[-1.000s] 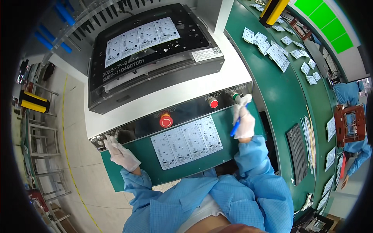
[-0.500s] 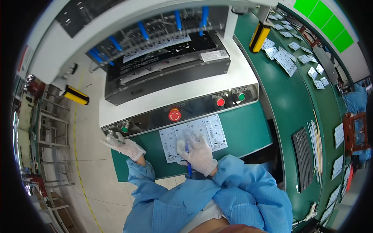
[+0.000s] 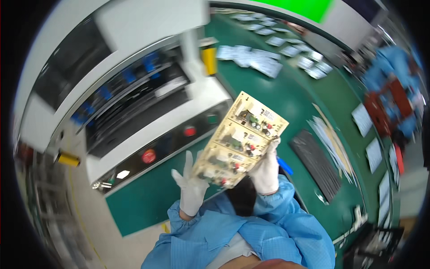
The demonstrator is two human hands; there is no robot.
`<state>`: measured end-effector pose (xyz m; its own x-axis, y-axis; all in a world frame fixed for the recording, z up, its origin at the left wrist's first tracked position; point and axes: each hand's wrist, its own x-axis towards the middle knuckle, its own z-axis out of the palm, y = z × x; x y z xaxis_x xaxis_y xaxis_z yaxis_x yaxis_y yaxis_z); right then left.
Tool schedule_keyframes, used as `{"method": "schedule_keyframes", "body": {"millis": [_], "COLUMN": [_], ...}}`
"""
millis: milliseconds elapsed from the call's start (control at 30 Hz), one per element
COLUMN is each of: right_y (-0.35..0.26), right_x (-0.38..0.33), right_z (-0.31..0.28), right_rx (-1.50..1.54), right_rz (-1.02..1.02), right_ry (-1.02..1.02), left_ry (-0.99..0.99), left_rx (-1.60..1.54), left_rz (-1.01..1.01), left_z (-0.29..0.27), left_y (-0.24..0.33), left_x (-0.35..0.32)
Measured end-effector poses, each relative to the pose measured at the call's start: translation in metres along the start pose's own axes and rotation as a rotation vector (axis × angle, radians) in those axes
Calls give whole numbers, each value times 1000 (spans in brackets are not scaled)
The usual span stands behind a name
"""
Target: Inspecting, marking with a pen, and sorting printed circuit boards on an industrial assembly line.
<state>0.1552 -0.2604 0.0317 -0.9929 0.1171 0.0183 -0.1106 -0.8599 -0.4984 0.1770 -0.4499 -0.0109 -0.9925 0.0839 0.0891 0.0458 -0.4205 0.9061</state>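
A panel of joined circuit boards [image 3: 230, 143] is raised in front of me, tilted, its tan component side facing up. My white-gloved right hand [image 3: 266, 172] is closed on its right edge. A blue pen [image 3: 285, 166] pokes out beside that hand, on its right. At the panel's lower left corner is my gloved left hand [image 3: 191, 188], its fingers spread; I cannot tell if it bears any of the weight. Left of the panel stands a white press machine [image 3: 101, 163] with a red stop button [image 3: 148, 156] on its front strip.
Green worktop [image 3: 148, 197] runs below the machine's front. On the green bench [image 3: 309, 107] to the right lie several white boards [image 3: 255, 60], dark strips [image 3: 316, 163] and pale thin strips [image 3: 333, 145]. A yellow-black sensor post [image 3: 208, 58] rises beside the machine. A blue-clothed person [image 3: 389, 67] is at the far right.
The panel lay white side up on the worktop; now it is lifted and turned over in my right hand. My left hand came from near the green button to the panel. My view swung right.
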Motion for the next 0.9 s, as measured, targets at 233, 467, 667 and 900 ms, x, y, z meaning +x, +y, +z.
{"method": "schedule_keyframes", "body": {"millis": [233, 467, 667, 900], "right_y": [-120, -200, -154, -161], "right_x": [-53, -130, -120, -88], "right_z": [-41, -51, -55, -54], "right_rx": [-88, -209, -167, -1103], "right_rz": [-498, -992, -837, -1160], "right_ry": [314, 163, 356, 357], "left_ry": [-453, -542, -546, -583], "left_rx": [-451, -693, -260, -213], "left_rz": [-95, -404, -365, -377], "left_z": [153, 255, 298, 306], "left_y": [-37, -24, -25, -35], "left_x": [76, 111, 95, 86]}}
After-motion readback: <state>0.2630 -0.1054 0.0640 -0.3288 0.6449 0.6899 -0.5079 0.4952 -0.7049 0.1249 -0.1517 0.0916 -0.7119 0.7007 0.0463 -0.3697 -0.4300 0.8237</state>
